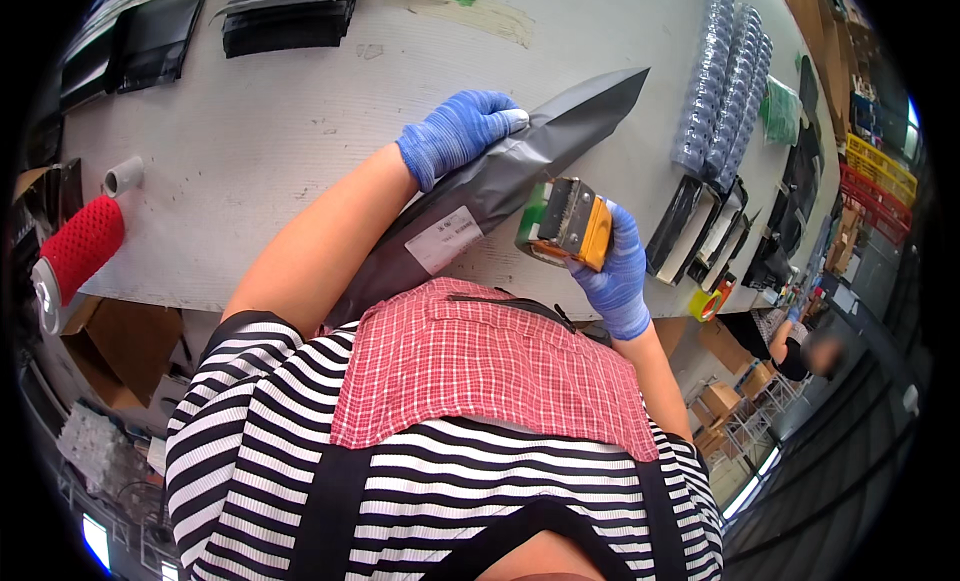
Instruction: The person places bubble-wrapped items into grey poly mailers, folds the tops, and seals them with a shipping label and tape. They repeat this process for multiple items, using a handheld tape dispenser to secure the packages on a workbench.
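Note:
A long grey plastic mailer bag (500, 186) lies slantwise before me, its pointed end toward the far right. A white printed label (444, 241) sits on its near part. My left hand (463, 133), in a blue knit glove, is closed on the bag's upper edge, thumb and fingers pinching the plastic. My right hand (617, 276), gloved the same way, grips an orange hand-held tape dispenser (583, 226) with a metal plate and a green side, just right of the bag. The bag's near end is partly hidden by my left arm and the red checked apron (490, 366).
Black plastic bags (288, 19) are stacked at the far left. Rolled clear bubble wrap (712, 91) stands at the right, near black-wrapped flat packs (690, 231). A red mesh roll (82, 249) hangs by the left table edge. Another person (795, 341) is beyond the right end.

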`<action>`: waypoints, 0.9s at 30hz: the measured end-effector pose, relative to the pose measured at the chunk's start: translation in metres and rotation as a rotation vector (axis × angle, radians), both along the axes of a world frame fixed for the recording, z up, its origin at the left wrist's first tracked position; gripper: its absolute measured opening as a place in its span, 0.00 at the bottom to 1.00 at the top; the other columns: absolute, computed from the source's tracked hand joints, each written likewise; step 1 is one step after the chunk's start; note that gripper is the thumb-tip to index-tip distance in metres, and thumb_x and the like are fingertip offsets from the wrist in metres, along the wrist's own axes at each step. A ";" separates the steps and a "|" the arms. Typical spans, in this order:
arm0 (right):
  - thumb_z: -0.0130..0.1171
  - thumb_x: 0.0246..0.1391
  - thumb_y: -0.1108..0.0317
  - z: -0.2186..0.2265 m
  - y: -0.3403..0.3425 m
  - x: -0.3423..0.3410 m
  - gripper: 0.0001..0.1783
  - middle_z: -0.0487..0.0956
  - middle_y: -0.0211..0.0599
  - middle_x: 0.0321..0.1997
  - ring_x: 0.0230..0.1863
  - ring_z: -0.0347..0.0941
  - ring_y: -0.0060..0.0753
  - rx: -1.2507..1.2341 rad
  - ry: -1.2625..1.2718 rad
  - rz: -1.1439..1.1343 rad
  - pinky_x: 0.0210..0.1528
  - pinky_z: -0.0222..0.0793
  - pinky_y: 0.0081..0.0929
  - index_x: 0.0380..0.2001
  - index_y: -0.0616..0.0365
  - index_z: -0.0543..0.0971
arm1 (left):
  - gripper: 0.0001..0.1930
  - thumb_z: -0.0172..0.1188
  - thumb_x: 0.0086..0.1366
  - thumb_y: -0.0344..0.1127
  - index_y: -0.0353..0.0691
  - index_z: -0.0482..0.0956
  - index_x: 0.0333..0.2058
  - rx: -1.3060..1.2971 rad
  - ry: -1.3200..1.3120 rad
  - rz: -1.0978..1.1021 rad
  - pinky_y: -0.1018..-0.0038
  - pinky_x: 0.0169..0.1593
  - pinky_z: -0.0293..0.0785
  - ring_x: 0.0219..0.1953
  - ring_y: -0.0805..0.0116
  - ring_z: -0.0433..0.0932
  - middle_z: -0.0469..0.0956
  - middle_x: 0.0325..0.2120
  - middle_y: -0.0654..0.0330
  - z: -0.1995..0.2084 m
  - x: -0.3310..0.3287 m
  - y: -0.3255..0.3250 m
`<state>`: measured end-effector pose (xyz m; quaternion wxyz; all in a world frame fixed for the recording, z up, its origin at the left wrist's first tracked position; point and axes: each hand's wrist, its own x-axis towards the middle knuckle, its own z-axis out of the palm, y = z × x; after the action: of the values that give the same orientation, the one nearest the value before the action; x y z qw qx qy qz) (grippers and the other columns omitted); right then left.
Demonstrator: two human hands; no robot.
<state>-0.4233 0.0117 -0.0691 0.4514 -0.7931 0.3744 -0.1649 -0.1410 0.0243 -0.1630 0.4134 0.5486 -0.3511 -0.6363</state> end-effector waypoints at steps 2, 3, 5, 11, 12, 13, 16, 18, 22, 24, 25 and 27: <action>0.75 0.46 0.57 0.001 -0.003 0.002 0.40 0.77 0.42 0.49 0.49 0.76 0.35 -0.038 0.038 0.007 0.53 0.72 0.31 0.58 0.61 0.67 | 0.17 0.57 0.69 0.44 0.35 0.81 0.44 -0.028 -0.072 0.064 0.76 0.44 0.73 0.32 0.76 0.75 0.80 0.31 0.62 0.004 0.005 0.000; 0.75 0.46 0.57 0.000 -0.003 0.001 0.40 0.78 0.41 0.48 0.48 0.77 0.35 -0.040 0.031 -0.012 0.52 0.72 0.31 0.57 0.61 0.67 | 0.18 0.57 0.69 0.45 0.35 0.80 0.44 -0.044 -0.109 0.097 0.76 0.43 0.74 0.32 0.76 0.75 0.80 0.31 0.61 0.007 0.009 -0.001; 0.75 0.46 0.57 -0.002 -0.002 -0.007 0.39 0.78 0.41 0.47 0.47 0.77 0.35 -0.046 0.015 -0.065 0.51 0.73 0.30 0.57 0.61 0.67 | 0.20 0.57 0.68 0.49 0.34 0.81 0.40 -0.074 -0.118 0.124 0.71 0.44 0.74 0.33 0.68 0.78 0.81 0.30 0.56 0.035 0.017 -0.002; 0.76 0.45 0.60 0.013 0.006 -0.002 0.38 0.78 0.41 0.45 0.44 0.77 0.35 -0.181 -0.009 -0.070 0.49 0.74 0.29 0.56 0.60 0.68 | 0.26 0.60 0.65 0.57 0.34 0.84 0.35 -0.046 0.154 -0.156 0.70 0.42 0.74 0.32 0.71 0.77 0.80 0.26 0.58 0.118 0.001 0.030; 0.76 0.44 0.60 0.014 0.009 -0.004 0.38 0.78 0.42 0.45 0.45 0.77 0.35 -0.183 -0.003 -0.078 0.49 0.74 0.30 0.56 0.59 0.68 | 0.25 0.60 0.66 0.55 0.33 0.84 0.36 -0.025 0.169 -0.196 0.71 0.42 0.74 0.31 0.71 0.76 0.80 0.26 0.59 0.122 0.002 0.030; 0.76 0.44 0.61 0.014 0.012 -0.007 0.38 0.78 0.42 0.46 0.45 0.77 0.36 -0.185 0.002 -0.087 0.49 0.74 0.30 0.56 0.59 0.68 | 0.24 0.60 0.66 0.53 0.33 0.84 0.36 -0.006 0.167 -0.146 0.72 0.41 0.74 0.31 0.72 0.76 0.80 0.26 0.59 0.122 0.000 0.032; 0.77 0.43 0.61 0.020 0.015 -0.010 0.39 0.77 0.43 0.47 0.47 0.77 0.37 -0.234 0.025 -0.080 0.50 0.75 0.32 0.56 0.59 0.68 | 0.18 0.59 0.67 0.47 0.34 0.84 0.35 -0.068 0.032 -0.075 0.71 0.38 0.74 0.29 0.70 0.77 0.81 0.25 0.57 0.109 -0.010 0.036; 0.77 0.42 0.61 0.022 0.017 -0.015 0.40 0.77 0.44 0.48 0.47 0.77 0.38 -0.248 0.054 -0.091 0.50 0.75 0.32 0.56 0.60 0.68 | 0.17 0.60 0.67 0.46 0.34 0.83 0.34 -0.047 -0.109 -0.064 0.75 0.36 0.73 0.28 0.75 0.74 0.77 0.23 0.62 0.107 -0.011 0.029; 0.77 0.42 0.60 0.011 0.018 -0.034 0.40 0.77 0.46 0.48 0.48 0.76 0.41 -0.222 0.118 -0.195 0.51 0.74 0.33 0.56 0.62 0.69 | 0.14 0.58 0.67 0.42 0.36 0.82 0.32 -0.359 -0.640 -0.076 0.68 0.34 0.72 0.24 0.61 0.73 0.76 0.21 0.53 0.086 -0.011 0.004; 0.77 0.42 0.59 -0.004 0.021 -0.047 0.40 0.77 0.48 0.48 0.47 0.76 0.43 -0.233 0.172 -0.242 0.50 0.74 0.34 0.55 0.63 0.69 | 0.15 0.57 0.67 0.42 0.36 0.82 0.31 -0.288 -0.794 -0.064 0.62 0.37 0.73 0.28 0.48 0.75 0.78 0.26 0.46 0.079 -0.003 -0.010; 0.76 0.42 0.58 -0.013 0.021 -0.055 0.40 0.77 0.49 0.48 0.47 0.76 0.45 -0.249 0.212 -0.252 0.50 0.74 0.35 0.55 0.63 0.69 | 0.15 0.57 0.67 0.43 0.36 0.82 0.30 -0.275 -0.842 -0.127 0.61 0.38 0.73 0.30 0.48 0.76 0.78 0.27 0.46 0.069 0.004 -0.016; 0.76 0.42 0.56 -0.021 0.023 -0.061 0.40 0.77 0.50 0.48 0.47 0.76 0.48 -0.268 0.288 -0.244 0.50 0.73 0.36 0.55 0.64 0.70 | 0.16 0.57 0.67 0.44 0.36 0.81 0.30 -0.230 -0.938 -0.250 0.60 0.40 0.73 0.33 0.48 0.78 0.79 0.28 0.46 0.059 0.014 -0.018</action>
<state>-0.4842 0.0343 -0.0902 0.2608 -0.8100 0.5029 -0.1515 -0.1271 0.0060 -0.1042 0.1896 0.6801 -0.6303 -0.3229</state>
